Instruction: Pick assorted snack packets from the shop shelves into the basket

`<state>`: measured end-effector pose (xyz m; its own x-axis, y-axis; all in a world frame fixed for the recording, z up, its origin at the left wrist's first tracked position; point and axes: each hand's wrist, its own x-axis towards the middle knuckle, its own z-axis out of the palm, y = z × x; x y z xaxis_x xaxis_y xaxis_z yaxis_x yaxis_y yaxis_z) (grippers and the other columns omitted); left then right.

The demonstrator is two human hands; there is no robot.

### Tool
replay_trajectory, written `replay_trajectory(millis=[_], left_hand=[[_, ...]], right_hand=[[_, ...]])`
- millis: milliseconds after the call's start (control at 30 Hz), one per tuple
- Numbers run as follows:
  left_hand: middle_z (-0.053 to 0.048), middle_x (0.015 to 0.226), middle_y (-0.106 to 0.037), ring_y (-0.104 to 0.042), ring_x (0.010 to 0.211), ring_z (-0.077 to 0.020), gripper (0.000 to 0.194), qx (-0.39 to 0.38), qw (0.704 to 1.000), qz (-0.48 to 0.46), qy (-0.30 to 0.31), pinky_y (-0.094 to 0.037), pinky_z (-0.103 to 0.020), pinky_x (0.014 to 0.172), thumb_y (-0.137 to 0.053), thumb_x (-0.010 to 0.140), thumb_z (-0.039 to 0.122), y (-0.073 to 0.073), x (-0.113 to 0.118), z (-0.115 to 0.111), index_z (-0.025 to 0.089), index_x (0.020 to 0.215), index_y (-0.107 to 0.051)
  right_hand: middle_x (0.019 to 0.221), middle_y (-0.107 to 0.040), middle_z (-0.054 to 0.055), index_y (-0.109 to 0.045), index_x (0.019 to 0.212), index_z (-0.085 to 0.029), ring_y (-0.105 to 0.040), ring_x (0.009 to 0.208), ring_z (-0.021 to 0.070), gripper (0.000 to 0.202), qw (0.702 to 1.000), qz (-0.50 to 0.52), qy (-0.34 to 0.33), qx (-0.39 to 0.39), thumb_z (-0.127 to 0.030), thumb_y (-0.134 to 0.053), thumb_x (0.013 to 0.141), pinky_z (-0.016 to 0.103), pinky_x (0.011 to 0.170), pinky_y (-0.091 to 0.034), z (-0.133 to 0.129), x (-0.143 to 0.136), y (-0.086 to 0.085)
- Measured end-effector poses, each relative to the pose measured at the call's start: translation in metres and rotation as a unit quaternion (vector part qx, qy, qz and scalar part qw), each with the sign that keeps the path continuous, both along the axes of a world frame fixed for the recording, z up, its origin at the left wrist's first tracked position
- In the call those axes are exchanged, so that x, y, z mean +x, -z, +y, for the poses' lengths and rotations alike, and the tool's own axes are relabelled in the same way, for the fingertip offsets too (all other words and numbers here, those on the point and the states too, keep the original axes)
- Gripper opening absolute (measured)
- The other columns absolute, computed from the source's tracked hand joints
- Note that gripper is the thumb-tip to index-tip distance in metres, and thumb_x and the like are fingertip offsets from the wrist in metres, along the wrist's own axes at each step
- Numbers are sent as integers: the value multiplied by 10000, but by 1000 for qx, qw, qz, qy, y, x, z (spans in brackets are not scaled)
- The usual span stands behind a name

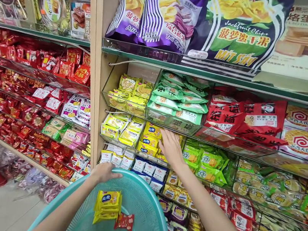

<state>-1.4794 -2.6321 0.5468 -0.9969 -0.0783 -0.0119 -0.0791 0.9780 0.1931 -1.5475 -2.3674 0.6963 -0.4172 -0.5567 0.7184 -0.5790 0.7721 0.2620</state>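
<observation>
My left hand (102, 173) grips the rim of a teal plastic basket (154, 212), its thumb lying over the edge. Inside the basket are a small stack of yellow snack packets (108, 204) and one red packet (125, 222). My right hand (171, 147) reaches into a shelf compartment among yellow snack packets (149, 141) of the same look. Its fingers are stretched out over the packets, with the fingertips partly hidden at the shelf above.
Clear-fronted shelf bins surround my right hand: green packets (208, 160) to its right, mint-green packets (178, 94) above, white packets (148, 168) below. Large chip bags (169, 13) stand on the top shelf. A wooden upright (95, 64) divides off red packets (35, 55) at left.
</observation>
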Motion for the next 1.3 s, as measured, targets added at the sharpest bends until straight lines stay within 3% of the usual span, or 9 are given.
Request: replay_trajectory(millis=[567,900,1300], left_hand=[[-111,831,-674,-625,806,-284,643,5,1000,1,13,-440,-340,646,-311,656,759,4,-5,1,218,808,-623],[-123,862,-672,-621,822,-290,683,17,1000,-15,-6,-444,-349,661,-337,612,789,4,-6,2,220,851,-628],[-123,874,-674,-621,836,-291,684,19,1000,-15,-10,-447,-340,664,-357,594,797,5,-7,0,218,846,-621]], right_hand=[[1255,-469,109,-315,1306,-118,-386,1135,239,452,999,-19,-29,18,-201,-338,863,397,959,-308,-3,2,-7],[1219,-494,120,-284,1322,-131,-403,1115,244,478,1000,-24,-12,16,-249,-362,865,398,948,-310,-6,-4,-4],[1126,-566,114,-347,1281,-175,-505,988,246,421,997,-10,36,71,-280,-374,874,361,790,-401,-7,-14,-13]])
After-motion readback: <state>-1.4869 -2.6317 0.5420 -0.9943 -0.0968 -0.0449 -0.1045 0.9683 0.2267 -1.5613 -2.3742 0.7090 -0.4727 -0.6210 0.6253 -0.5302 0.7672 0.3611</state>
